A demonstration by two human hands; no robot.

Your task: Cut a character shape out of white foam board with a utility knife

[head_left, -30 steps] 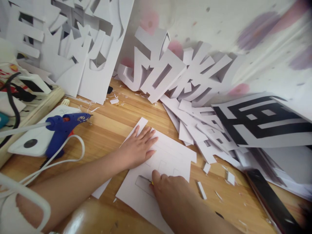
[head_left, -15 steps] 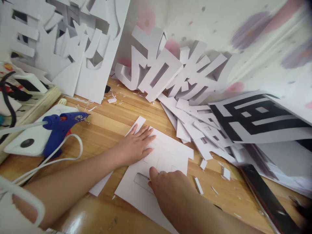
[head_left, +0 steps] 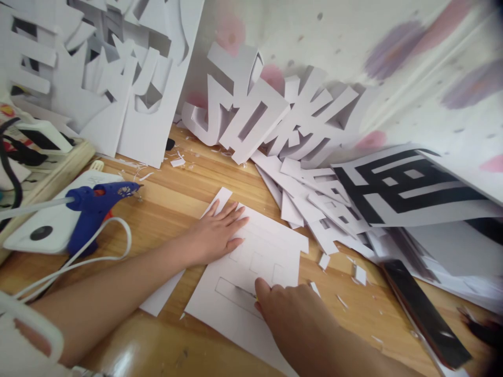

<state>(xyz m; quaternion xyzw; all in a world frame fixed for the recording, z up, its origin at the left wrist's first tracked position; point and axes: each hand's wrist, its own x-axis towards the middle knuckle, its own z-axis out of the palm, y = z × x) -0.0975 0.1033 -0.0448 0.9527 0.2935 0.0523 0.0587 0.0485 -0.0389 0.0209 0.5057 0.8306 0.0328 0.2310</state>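
A white foam board [head_left: 231,324] marked with thin outlined shapes lies on the wooden table. Spread flat across its upper left part is my left hand [head_left: 214,233], fingers apart. My right hand [head_left: 291,309] is closed around a craft knife [head_left: 248,293]; the thin blade points left, inside a long rectangular outline, and a bit of yellow handle shows by the thumb. Most of the handle is hidden in the fist. A narrow white strip [head_left: 220,198] sticks out beyond the board's upper left edge, partly beneath my left hand.
A blue glue gun [head_left: 92,209] with a white cord rests on a white device [head_left: 43,230] at left. White cut-out letters [head_left: 251,115] stand against the patterned wall. Cut pieces [head_left: 302,193], a black-patterned sheet [head_left: 408,183] and a long black bar [head_left: 424,314] lie at right.
My right hand has moved right and slightly down with the craft knife, so more of the blade and outlines show. My left hand stays on the board. The view shifts slightly.
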